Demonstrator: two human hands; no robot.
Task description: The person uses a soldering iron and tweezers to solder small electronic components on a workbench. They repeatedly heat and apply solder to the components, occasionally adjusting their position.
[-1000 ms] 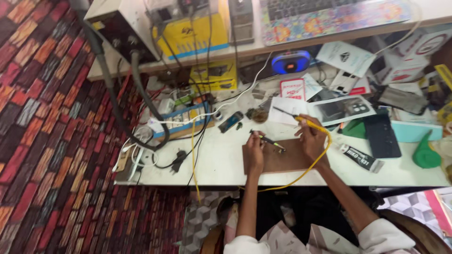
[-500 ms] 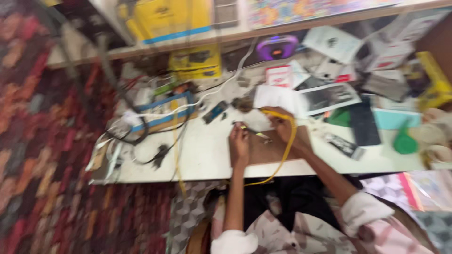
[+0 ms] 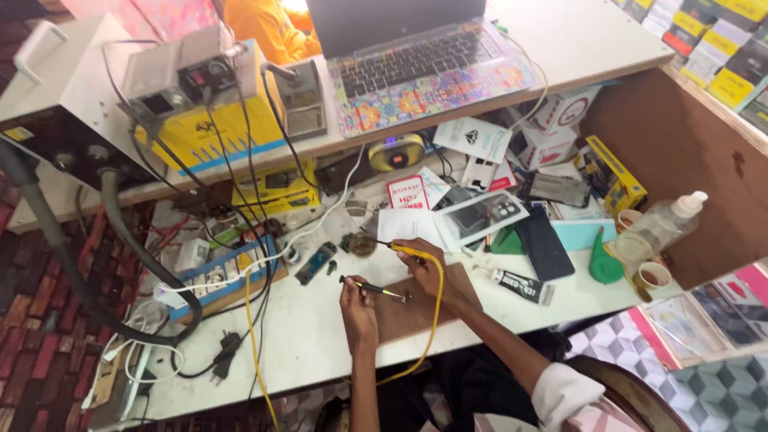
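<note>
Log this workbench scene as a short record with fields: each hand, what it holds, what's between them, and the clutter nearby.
left hand: grips a thin dark-handled tweezer tool, tip pointing right
right hand: holds a slim iron with a yellow cable, tip pointing left
between hands: small part on a brown wooden pad, too small to identify
surface: white workbench
right of hands: black phone, green plastic funnel, clear squeeze bottle
left of hands: blue-and-white power strip
upper shelf: open laptop
</note>
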